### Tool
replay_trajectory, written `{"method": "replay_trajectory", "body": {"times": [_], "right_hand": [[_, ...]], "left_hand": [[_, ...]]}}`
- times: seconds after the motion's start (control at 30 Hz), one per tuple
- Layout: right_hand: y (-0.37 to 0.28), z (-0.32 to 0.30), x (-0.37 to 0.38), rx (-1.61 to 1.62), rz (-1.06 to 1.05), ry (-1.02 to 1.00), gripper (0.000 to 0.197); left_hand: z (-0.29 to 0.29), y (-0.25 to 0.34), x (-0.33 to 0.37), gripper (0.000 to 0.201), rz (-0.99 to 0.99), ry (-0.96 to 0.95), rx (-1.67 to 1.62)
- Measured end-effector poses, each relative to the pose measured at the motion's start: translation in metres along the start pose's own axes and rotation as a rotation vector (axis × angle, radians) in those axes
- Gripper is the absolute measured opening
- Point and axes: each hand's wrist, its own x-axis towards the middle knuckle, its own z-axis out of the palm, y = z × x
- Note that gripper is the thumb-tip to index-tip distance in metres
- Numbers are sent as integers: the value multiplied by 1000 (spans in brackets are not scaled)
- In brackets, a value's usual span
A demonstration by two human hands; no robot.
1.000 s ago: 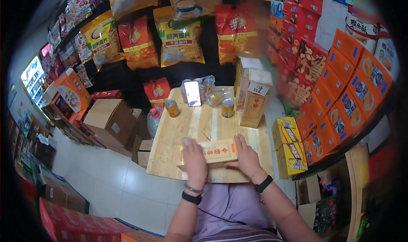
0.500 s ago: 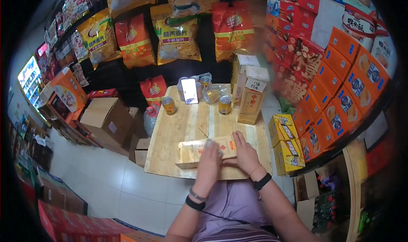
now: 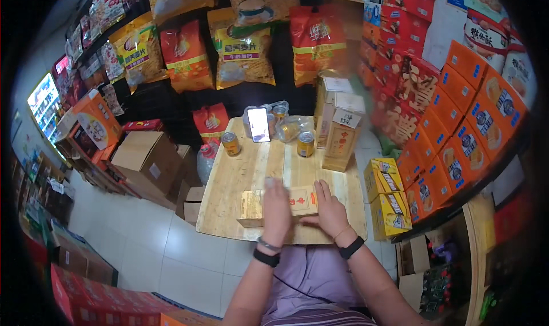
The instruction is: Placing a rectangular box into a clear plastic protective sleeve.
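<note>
A long gold carton with red print lies flat near the front edge of the wooden table. My right hand grips its right end, fingers over the top and thumb along the near side. Across the carton's middle lies my left hand, fingers together over a small whitish wad that shows only at the fingertips. The wad looks like tissue or cloth, though most of it is hidden under the hand. Part of the carton's top is covered by this hand.
At the table's back right stand tall gold cartons. Two gold cans flank a lit phone and some plastic-wrapped cans. Orange boxes are stacked on the right, brown cardboard boxes on the left.
My left hand has slid left along the carton with the whitish wad, uncovering more of the red print. My right hand stays at the right end. The view has shifted slightly.
</note>
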Motion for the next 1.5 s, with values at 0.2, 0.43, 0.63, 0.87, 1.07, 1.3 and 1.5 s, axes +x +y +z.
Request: {"method": "replay_trajectory", "body": {"times": [0.2, 0.43, 0.63, 0.87, 1.07, 1.3, 1.5], "right_hand": [[13, 13, 0, -48, 18, 10, 97], [1, -8, -1, 47, 7, -26, 112], [-1, -10, 0, 93, 20, -48, 120], [0, -9, -1, 31, 20, -36, 115], [12, 9, 1, -40, 12, 12, 109], [-1, -12, -1, 36, 5, -38, 114], [-3, -14, 1, 64, 21, -55, 117]], "left_hand": [[27, 53, -2, 42, 338, 54, 4], [-12, 12, -38, 41, 179, 47, -107], [-48, -42, -29, 43, -46, 80, -51], [10, 3, 1, 49, 103, 104, 80], [30, 49, 1, 56, 273, 36, 53], [-18, -3, -34, 56, 95, 25, -70], [-52, -53, -32, 58, -5, 61, 113]]}}
